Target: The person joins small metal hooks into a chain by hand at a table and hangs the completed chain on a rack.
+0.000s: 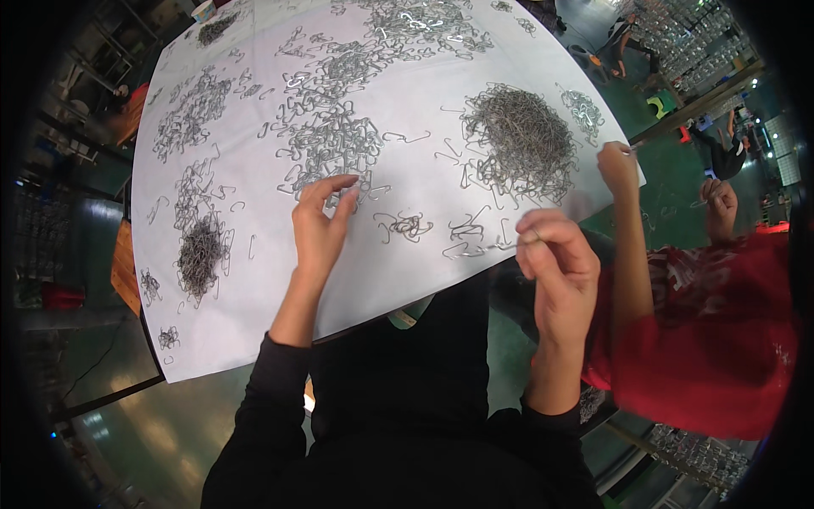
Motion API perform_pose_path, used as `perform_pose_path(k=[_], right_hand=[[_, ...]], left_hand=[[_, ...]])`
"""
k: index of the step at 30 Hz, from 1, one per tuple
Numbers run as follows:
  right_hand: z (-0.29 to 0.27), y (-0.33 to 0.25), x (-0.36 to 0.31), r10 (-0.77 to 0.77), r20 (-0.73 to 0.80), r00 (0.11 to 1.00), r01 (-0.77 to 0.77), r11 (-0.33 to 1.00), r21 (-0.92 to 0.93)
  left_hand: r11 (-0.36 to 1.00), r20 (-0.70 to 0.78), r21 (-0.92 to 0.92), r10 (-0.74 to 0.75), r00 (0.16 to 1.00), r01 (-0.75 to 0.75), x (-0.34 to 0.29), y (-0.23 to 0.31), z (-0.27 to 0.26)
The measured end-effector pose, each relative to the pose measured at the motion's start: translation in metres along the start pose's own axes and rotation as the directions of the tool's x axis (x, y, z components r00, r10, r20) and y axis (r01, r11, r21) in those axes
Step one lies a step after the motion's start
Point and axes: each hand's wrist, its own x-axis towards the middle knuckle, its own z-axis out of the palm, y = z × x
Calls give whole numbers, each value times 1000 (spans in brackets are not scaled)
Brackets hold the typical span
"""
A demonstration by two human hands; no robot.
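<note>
My left hand (322,216) is over the near end of a long spread of silvery bent wire hooks (335,144). Its thumb and forefinger are apart, with no hook visible between them. At the right, my right hand (561,276) is raised over the table's near edge, thumb and fingertips pinched together. A thin, shiny wire hook (506,246) shows at the pinch, slightly blurred. Between my hands lie a small cluster of dull hooks (407,226) and a few loose hooks (466,229) on the white tabletop (373,284).
A large dark heap of wire hooks (526,131) sits at the right; a smaller dark heap (200,254) lies at the left. A person in a red shirt (704,331) is close on my right, with a hand (619,165) at the table's edge. A cup (203,11) stands at the far left.
</note>
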Motion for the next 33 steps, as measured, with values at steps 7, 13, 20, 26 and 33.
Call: perform_pose_path(k=[7, 13, 20, 26, 33], right_hand=[[-16, -2, -35, 108, -55, 993, -111, 992, -64], [-20, 10, -58, 201, -56, 978, -204, 978, -55], [-20, 25, -78, 272, 0, 962, -272, 962, 8], [-25, 41, -83, 279, 2, 960, -279, 960, -22], [-21, 46, -78, 326, -6, 945, -325, 942, 81]], left_hand=[[833, 160, 441, 292, 943, -333, 12, -24, 32], [562, 372, 678, 294, 880, -474, 14, -25, 51], [551, 455, 688, 180, 872, -473, 27, -16, 51], [948, 486, -233, -81, 870, 219, -23, 56, 47], [854, 356, -516, 141, 924, 68, -63, 93, 54]])
